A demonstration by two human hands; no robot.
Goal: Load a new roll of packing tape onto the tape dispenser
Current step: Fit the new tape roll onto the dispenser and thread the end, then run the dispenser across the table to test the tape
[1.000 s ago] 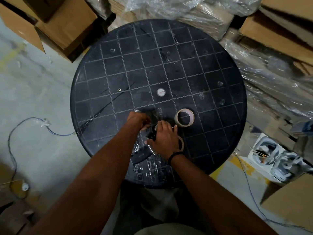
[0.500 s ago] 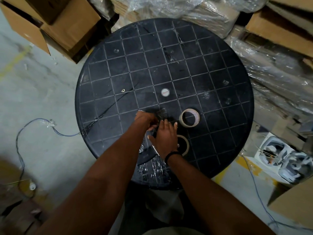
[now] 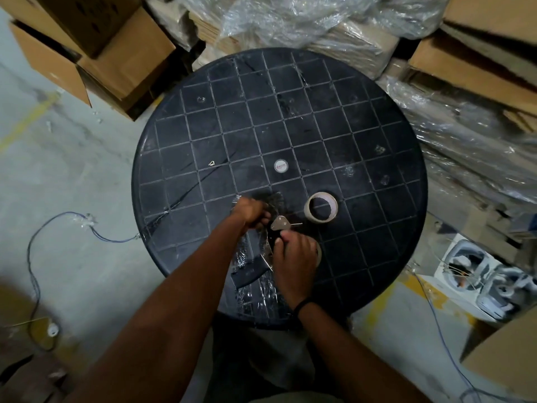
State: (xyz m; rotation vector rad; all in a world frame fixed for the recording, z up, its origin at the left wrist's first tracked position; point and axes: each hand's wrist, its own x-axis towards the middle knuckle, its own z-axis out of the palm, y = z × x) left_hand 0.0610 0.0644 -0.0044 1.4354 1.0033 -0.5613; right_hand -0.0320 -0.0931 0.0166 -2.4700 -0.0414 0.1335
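Both hands, left hand (image 3: 250, 211) and right hand (image 3: 294, 258), grip a black tape dispenser (image 3: 255, 269) on the round table (image 3: 377, 158), near a tape roll (image 3: 320, 208)

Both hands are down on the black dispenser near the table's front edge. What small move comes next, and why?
Probably draw the clear tape end forward over the black tape dispenser. The left hand seems to pinch shiny clear film at the front, while the right hand grips the dispenser body, largely hiding a roll. The tan cardboard tape ring lies apart on the round black gridded table.
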